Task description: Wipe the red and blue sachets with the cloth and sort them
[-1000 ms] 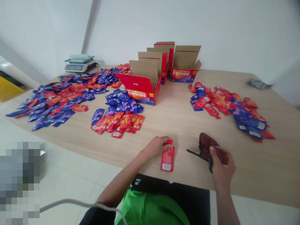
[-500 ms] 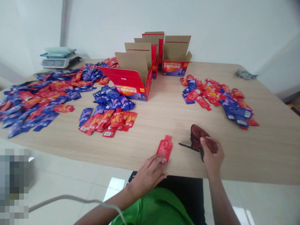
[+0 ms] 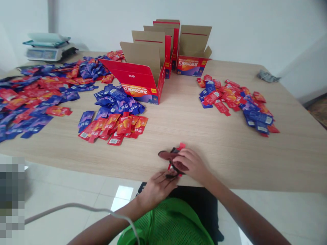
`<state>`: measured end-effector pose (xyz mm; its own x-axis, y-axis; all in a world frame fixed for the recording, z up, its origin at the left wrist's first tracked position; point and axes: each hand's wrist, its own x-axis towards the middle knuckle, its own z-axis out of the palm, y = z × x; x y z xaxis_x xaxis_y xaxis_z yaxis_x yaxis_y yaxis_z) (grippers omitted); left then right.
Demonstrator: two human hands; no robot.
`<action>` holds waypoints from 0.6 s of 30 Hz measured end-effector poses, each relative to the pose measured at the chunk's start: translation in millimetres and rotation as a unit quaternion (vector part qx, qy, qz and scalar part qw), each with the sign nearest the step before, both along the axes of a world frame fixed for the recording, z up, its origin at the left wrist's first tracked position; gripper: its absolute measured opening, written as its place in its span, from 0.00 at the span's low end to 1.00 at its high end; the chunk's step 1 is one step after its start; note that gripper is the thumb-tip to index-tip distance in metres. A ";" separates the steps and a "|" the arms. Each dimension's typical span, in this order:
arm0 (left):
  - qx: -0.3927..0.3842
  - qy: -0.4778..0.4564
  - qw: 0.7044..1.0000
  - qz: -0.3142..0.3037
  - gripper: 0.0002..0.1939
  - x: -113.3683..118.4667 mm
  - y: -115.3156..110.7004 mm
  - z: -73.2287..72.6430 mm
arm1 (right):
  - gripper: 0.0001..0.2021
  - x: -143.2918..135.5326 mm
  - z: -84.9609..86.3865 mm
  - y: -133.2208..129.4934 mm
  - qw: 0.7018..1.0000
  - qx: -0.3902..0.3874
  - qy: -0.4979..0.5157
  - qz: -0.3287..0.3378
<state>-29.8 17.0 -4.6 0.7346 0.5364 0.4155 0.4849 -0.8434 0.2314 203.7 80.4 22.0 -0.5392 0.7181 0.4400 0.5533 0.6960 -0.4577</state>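
My right hand (image 3: 193, 164) pinches a brown-and-black item (image 3: 168, 156) over a red sachet (image 3: 182, 145); left hand (image 3: 157, 188) beside it, can't tell if its fingers grip.

Green mesh top (image 3: 176, 221), rounded in front and seamed towards the left, with a slender grey cable (image 3: 73, 205) passing before it, forearms (image 3: 237, 208), left hand (image 3: 156, 189) and right hand (image 3: 192, 164) bare.

My camera shows me a pale table (image 3: 178, 127) bearing an open red box (image 3: 139, 93). Behind that box stand more boxes (image 3: 190, 64); left, a scale (image 3: 43, 53) and a sachet heap (image 3: 38, 90); just in front, a small pile (image 3: 122, 124); right, another pile (image 3: 230, 97) and a crumpled grey item (image 3: 268, 76); farther in front, a partly covered red sachet (image 3: 182, 145).
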 end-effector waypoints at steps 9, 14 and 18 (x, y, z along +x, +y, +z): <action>0.020 0.021 1.000 0.007 0.17 1.8 0.4 3.3 | 0.08 35.4 25.6 74.0 0.980 0.073 -0.009 -0.187; -0.005 0.007 1.000 0.016 0.16 3.4 -2.1 3.9 | 0.12 8.9 42.0 24.0 0.984 0.041 0.091 -0.146; -0.036 -0.006 0.999 0.026 0.11 4.5 -3.5 3.9 | 0.10 -6.9 17.5 -9.4 1.000 0.000 -0.009 0.024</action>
